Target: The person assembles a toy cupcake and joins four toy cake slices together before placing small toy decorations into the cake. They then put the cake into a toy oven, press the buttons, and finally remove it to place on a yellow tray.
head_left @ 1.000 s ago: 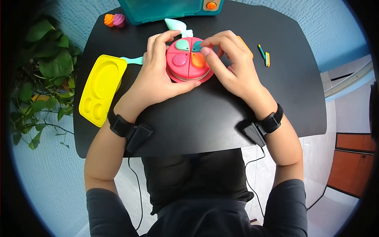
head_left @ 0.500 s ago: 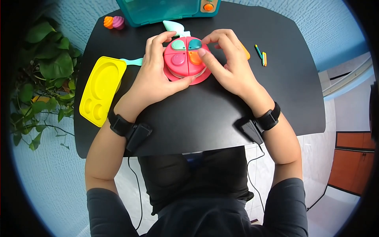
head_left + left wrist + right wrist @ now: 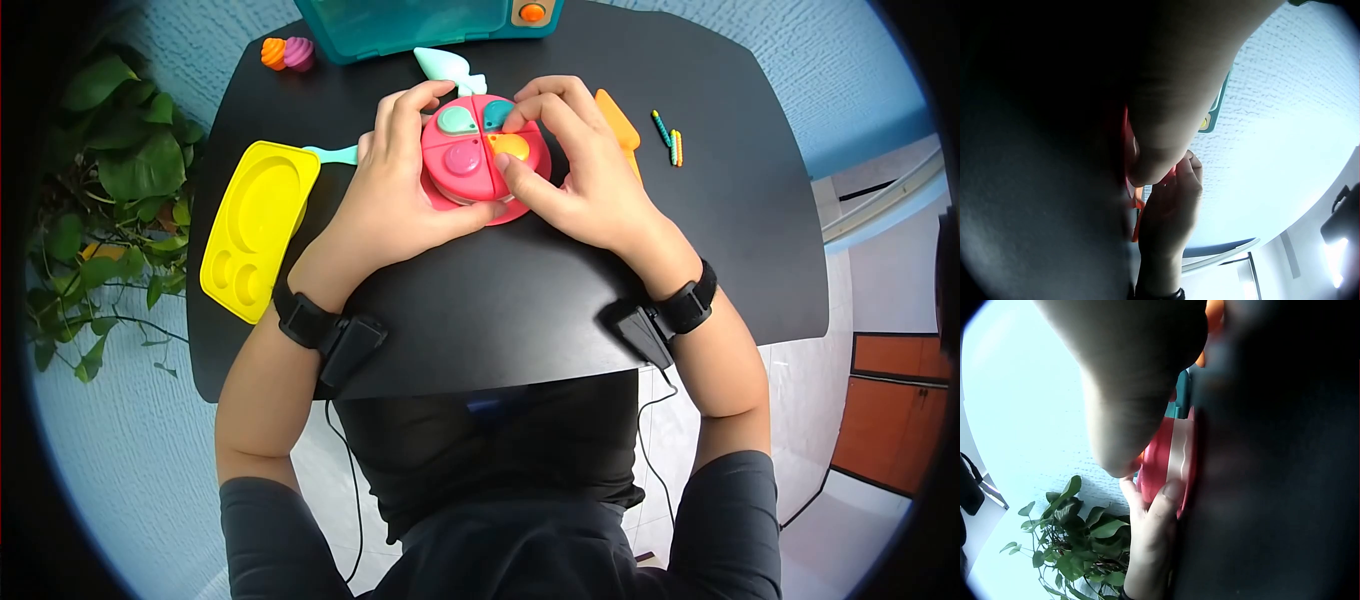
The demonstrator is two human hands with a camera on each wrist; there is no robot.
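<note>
A round pink toy cake (image 3: pixel 459 183), split into quarters, sits on a pink plate (image 3: pixel 541 170) between the hands. Its quarters carry drop-shaped toppings in mint, teal, pink and orange. My left hand (image 3: pixel 395 205) grips the cake's left side, fingers round the back and thumb along the front edge. With thumb and index finger, my right hand (image 3: pixel 592 190) pinches at the orange topping (image 3: pixel 513 147) on the front right quarter. In the right wrist view, the cake's cream-coloured layer (image 3: pixel 1178 456) shows, and the left thumb rests against its side.
Left of the cake lies a yellow moulded tray (image 3: pixel 275 200) beside a mint handle (image 3: pixel 335 155). Behind are a mint cake server (image 3: pixel 440 66), a teal case (image 3: pixel 420 35) and orange and purple swirls (image 3: pixel 298 54). To the right lie an orange piece (image 3: pixel 620 120) and thin candles (image 3: pixel 677 148).
The cake has turned and tilted slightly, showing more plate at its right. My right thumb and index finger have closed in on the orange topping; my left hand keeps its hold.
</note>
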